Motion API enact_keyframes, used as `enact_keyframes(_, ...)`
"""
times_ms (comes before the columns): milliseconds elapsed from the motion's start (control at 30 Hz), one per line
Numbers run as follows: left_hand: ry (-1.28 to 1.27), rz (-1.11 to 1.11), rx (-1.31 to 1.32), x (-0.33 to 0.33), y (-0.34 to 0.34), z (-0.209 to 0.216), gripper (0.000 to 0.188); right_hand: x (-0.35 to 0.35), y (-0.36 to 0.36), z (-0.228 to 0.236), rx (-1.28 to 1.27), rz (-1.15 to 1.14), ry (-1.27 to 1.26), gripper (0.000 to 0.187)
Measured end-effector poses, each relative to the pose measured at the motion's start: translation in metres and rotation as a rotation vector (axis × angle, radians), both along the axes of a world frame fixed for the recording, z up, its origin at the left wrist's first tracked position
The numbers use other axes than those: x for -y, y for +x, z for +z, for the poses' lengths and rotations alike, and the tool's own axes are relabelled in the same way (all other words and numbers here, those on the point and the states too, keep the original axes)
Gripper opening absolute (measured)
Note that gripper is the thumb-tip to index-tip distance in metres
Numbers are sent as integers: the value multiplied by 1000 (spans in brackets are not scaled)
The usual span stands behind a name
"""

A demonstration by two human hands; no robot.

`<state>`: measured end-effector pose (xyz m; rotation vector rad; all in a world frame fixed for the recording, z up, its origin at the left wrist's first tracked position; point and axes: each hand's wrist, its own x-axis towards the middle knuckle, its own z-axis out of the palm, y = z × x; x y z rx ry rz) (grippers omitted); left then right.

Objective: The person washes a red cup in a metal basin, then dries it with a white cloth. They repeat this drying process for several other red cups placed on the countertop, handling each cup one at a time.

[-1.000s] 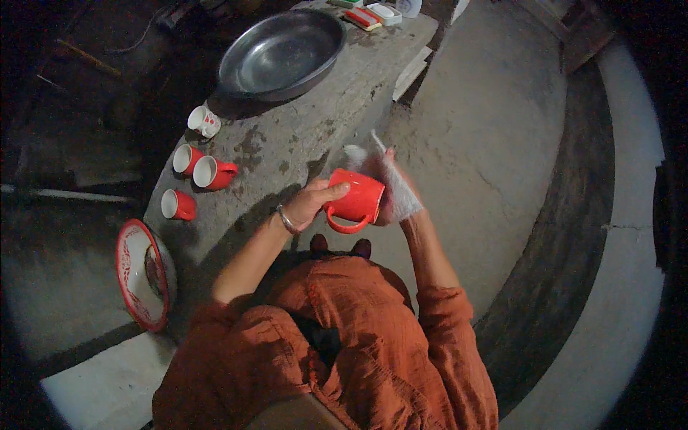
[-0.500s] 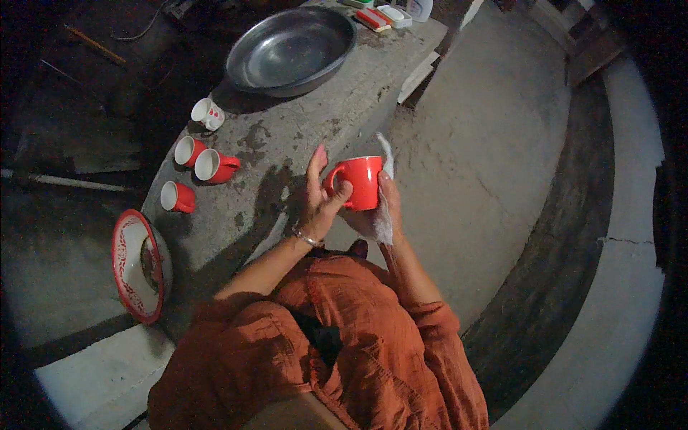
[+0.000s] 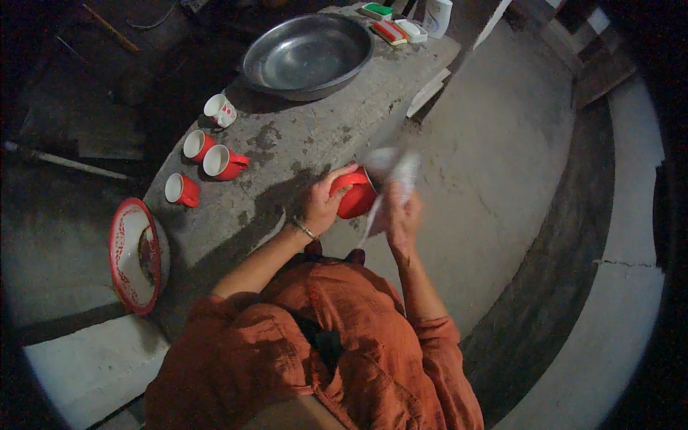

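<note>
A red mug [image 3: 356,201] is held by its handle side in my left hand [image 3: 323,199], tilted with its mouth toward the right. My right hand [image 3: 405,221] grips a white cloth [image 3: 403,172], blurred by motion, close beside the mug's mouth. Whether the cloth touches the mug I cannot tell. To the left, on the concrete slab, lie a red mug with a handle [image 3: 225,163], two more red mugs [image 3: 198,145] [image 3: 183,190] and a white mug with red marks [image 3: 220,110], their pale insides showing.
A wide metal basin [image 3: 308,57] stands at the slab's far end. Beyond it are a green-topped dish [image 3: 377,11], a red and white block [image 3: 389,31], a white soap dish [image 3: 411,30] and a white bottle [image 3: 437,17]. A red-rimmed enamel basin [image 3: 163,251] leans at the slab's near left.
The mug has tipped from upright toward the right, and my left hand has shifted round its handle side. My right hand has drawn away from the mug's side with the cloth.
</note>
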<state>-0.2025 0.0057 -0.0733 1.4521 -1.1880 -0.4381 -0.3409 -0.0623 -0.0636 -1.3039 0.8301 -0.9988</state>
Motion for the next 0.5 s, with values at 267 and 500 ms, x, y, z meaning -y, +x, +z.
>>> enact_keyframes(267,255,-393,234,9,22,31,43,4,-18,2,-339,763,189,24)
enact_keyframes(500,-40,-224,-164,3,28,38,55,-22,-5,-3,362,341,566,43)
